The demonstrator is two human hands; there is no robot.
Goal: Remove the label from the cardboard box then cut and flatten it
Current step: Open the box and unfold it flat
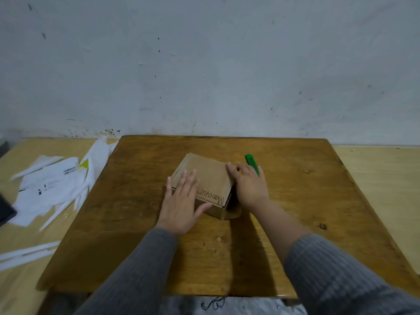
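A pale grey wall (pixel 204 64) fills the upper half of the view. Below it stands a light wooden bench (pixel 381 178), and on the bench lies a darker brown board (pixel 136 223) whose far edge runs close to the wall.

On the bench left of the board's left edge sits a heap of white paper scraps (pixel 50 189), some printed with black marks, with more white strips near the bench's left front.

The cardboard box (pixel 204 176) sits a little beyond the middle of the board, turned at an angle so one corner points toward the person. Handwritten letters run along the near edge of its top.

The left hand (pixel 181 201) lies flat on the left part of the box top, fingers straight and spread toward the wall, thumb reaching across the near side of the box. The right hand (pixel 248 185) rests against the box's right side, fingers straight and slightly spread, with the fingertips at the top right edge; it holds nothing. Both arms wear grey ribbed sleeves (pixel 341 276).

A green utility knife (pixel 251 163) lies on the board just right of the box, toward the far edge, its near end hidden behind the right hand's fingers.
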